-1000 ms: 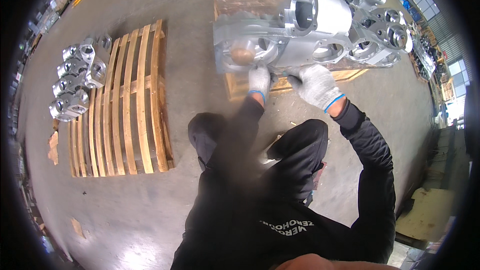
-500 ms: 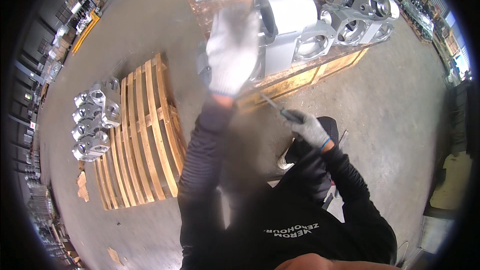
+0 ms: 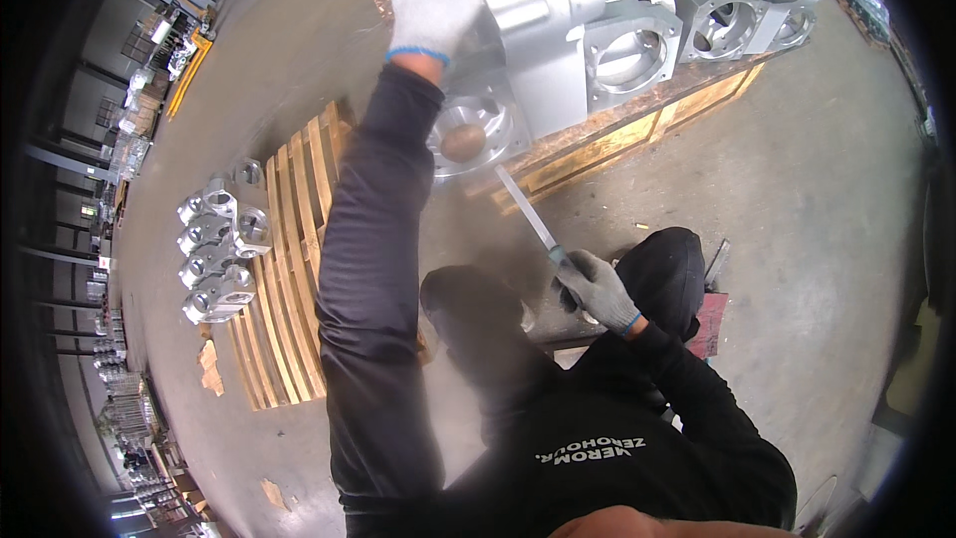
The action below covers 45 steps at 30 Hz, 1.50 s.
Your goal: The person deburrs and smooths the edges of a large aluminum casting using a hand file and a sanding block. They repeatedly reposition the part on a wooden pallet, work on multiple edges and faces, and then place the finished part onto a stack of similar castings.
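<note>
My left hand (image 3: 435, 0), in a white knit glove, reaches far forward to the large silver metal housing (image 3: 546, 75) near the bench's front edge. Its fingers appear closed on the left end of the housing's cylinder, though the fingertips are partly cut off by the upper frame edge. A round flange opening on the housing faces me below that wrist. Nearer my lap, my gloved right hand (image 3: 597, 291) is wrapped round the handle of a flat file (image 3: 528, 207). The file's pale blade points up and left toward the housing, apart from it.
More silver housings (image 3: 722, 25) crowd the right of the wooden-sided bench (image 3: 637, 134). On the left, a slatted wooden pallet (image 3: 289, 279) lies on the floor, with several small castings (image 3: 221, 244) along its left side. My bent knees (image 3: 662, 274) are below the bench.
My left hand has moved up and forward. The large housing has shifted left and turned, bringing its round flange opening into view. My right hand keeps the file, its blade now showing more fully.
</note>
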Tool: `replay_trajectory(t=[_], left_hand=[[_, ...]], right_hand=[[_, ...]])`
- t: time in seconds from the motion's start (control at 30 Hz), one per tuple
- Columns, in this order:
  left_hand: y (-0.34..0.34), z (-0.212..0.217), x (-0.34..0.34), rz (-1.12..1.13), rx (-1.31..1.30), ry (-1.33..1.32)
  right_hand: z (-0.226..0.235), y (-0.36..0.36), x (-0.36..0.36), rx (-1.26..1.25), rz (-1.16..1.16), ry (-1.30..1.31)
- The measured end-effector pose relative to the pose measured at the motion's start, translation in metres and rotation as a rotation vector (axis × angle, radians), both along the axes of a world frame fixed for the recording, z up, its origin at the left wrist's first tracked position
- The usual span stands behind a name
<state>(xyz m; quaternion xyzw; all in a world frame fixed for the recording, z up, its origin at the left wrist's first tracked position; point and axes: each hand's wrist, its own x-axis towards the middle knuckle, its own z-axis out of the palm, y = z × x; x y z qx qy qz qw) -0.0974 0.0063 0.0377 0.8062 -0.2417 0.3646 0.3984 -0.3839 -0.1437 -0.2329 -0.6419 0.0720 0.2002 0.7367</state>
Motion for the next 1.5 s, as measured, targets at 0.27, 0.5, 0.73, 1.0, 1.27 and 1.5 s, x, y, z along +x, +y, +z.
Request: replay_trajectory(t=[0.27, 0.5, 0.73, 1.0, 1.27, 1.5], left_hand=[[0.024, 0.036, 0.083, 0.095, 0.061, 0.138], [0.029, 0.047, 0.108, 0.113, 0.065, 0.179], [0.024, 0.052, 0.11, 0.112, 0.058, 0.177], [0.026, 0.053, 0.113, 0.118, 0.061, 0.176], [0.028, 0.055, 0.121, 0.133, 0.078, 0.183], [0.032, 0.046, 0.134, 0.15, 0.098, 0.205]], right_hand=[[-0.035, 0.062, 0.041, 0.012, -0.083, -0.114], [-0.006, 0.135, 0.103, 0.006, -0.373, -0.398], [0.014, 0.182, 0.125, 0.15, -0.399, -0.124], [0.031, 0.184, 0.126, 0.151, -0.436, -0.107], [0.015, 0.17, 0.153, 0.26, -0.393, -0.3], [-0.004, 0.161, 0.145, 0.235, -0.335, -0.251]])
